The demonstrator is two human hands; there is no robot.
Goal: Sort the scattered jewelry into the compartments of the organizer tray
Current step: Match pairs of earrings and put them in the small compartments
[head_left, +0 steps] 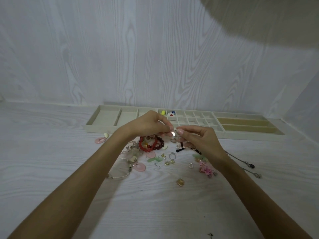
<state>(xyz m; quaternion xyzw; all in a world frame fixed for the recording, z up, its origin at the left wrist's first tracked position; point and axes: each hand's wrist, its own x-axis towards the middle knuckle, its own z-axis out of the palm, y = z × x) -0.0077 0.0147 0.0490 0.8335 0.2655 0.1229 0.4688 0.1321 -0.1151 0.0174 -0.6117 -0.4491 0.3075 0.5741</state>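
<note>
My left hand (148,124) and my right hand (200,140) meet above the jewelry pile, both pinching one small silvery piece (174,134) between their fingertips. The cream organizer tray (101,126) lies along the wall behind them. A yellow bead (163,112) and red, white and blue pieces (171,113) sit in its small back compartments. Below the hands lie red bead bracelets (150,144), pink rings (140,167), a silver ring (172,155), gold studs (169,162) and green pieces (155,159).
A wood-grain wall (138,57) rises right behind the tray. Silver chain necklaces (248,167) trail at the right. An amber stone (180,182), a pink knot charm (204,167) and a beaded bangle (119,175) lie nearer me on the white table.
</note>
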